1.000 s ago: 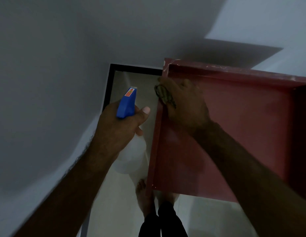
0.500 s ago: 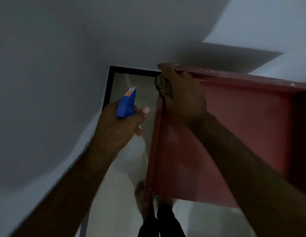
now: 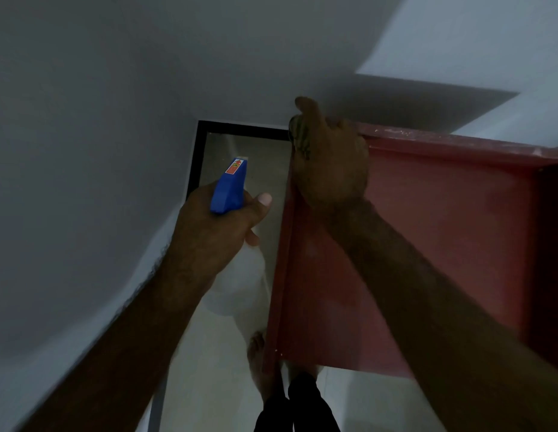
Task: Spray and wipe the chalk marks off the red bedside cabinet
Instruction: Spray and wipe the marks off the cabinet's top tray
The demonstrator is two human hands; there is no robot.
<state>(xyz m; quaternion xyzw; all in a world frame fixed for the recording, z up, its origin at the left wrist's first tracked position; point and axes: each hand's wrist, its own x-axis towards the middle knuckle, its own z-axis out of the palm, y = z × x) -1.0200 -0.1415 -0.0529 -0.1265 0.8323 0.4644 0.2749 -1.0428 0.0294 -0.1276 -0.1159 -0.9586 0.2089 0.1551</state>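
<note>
At bottom centre a bare foot point(image 3: 258, 366) stands beside the red bedside cabinet point(image 3: 443, 232), which fills the frame's right. Left of centre, the left hand point(image 3: 215, 227) grips the spray bottle point(image 3: 229, 190), fingers wrapped round its neck. Higher, the right hand point(image 3: 330, 173) clutches a cloth point(image 3: 300, 140) against the cabinet's upper-left corner.

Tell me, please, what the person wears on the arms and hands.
Nothing shows: the left forearm and right forearm are bare to the frame edge, with no sleeves. The left hand and right hand have no gloves, and no watch, bracelet or ring is visible in this dim light.
</note>
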